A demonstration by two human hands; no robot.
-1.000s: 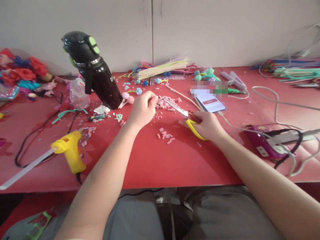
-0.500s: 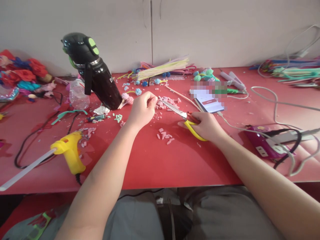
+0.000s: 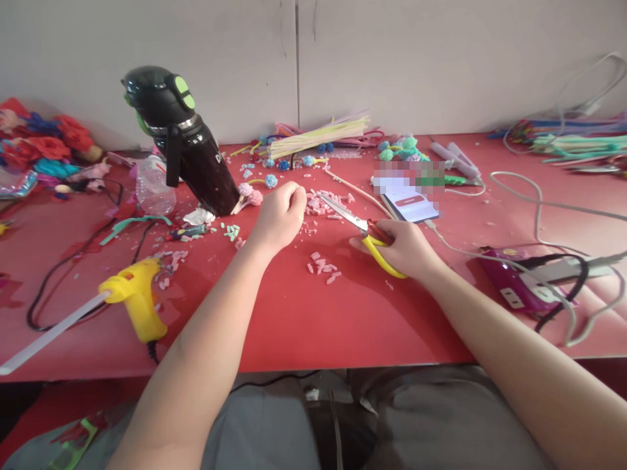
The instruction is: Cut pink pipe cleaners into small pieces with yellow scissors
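Note:
My right hand (image 3: 404, 248) grips the yellow handles of a pair of scissors (image 3: 343, 212), whose blades point left and slightly up. Just left of the blade tips, my left hand (image 3: 283, 212) is closed in a pinch; what it holds, if anything, is too small to make out. Behind and beside the blades lie many short pink pieces (image 3: 333, 199). A smaller group of pink pieces (image 3: 323, 266) rests nearer the front, and a few pale green pieces (image 3: 232, 230) are left of my left hand.
A black bottle (image 3: 203, 163) stands behind my left hand. On the left lies a yellow glue gun (image 3: 140, 294). A lit phone (image 3: 411, 199) lies beyond my right hand, with cables and a purple box (image 3: 519, 281) to the right. Bundled stems (image 3: 321, 135) lie along the wall.
My left hand has shifted very slightly left, and the scissors slightly right and down, so the gap between the fingers and the blade tips is a little wider.

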